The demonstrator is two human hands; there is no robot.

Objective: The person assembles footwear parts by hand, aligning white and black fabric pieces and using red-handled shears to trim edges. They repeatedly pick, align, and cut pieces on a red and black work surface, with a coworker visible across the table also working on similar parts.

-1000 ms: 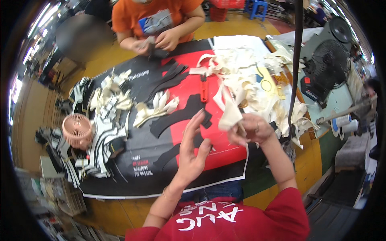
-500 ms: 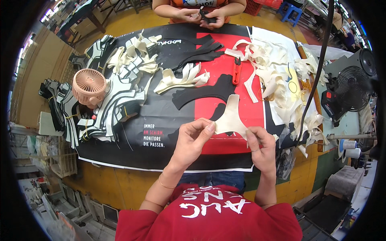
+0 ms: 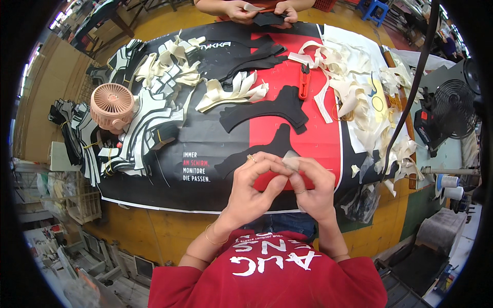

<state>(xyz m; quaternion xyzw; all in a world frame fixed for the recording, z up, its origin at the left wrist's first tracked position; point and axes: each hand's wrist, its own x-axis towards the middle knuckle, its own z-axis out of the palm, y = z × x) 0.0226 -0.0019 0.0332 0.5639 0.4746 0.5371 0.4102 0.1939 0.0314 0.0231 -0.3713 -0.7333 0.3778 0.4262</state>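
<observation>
My left hand (image 3: 257, 186) and my right hand (image 3: 312, 186) are closed, fingertips meeting over the near part of the table. Both pinch a cream, curved cut piece (image 3: 291, 160). Only a small pale corner shows above the fingers; the rest is hidden behind them. Just beyond my hands lies a black, curved cut piece (image 3: 277, 141), partly covered by my left hand. Farther off is a small stack of black cut pieces (image 3: 267, 114). A red-handled cutter or snips (image 3: 304, 84) rests on the red part of the mat near that stack.
Cream pieces (image 3: 233, 93) lie mid-table. Striped black-and-white bundles (image 3: 149, 120) and a pink fan (image 3: 112, 105) are at left. Cream scraps (image 3: 354, 92) cover the right side, beside a hanging black cable (image 3: 411, 95). Across the table, a person's hands (image 3: 267, 14) hold a black piece.
My hands have come together, and the cream piece, spread flat between them before, is now mostly hidden in my fingers. The person opposite now holds a pale piece over the black one.
</observation>
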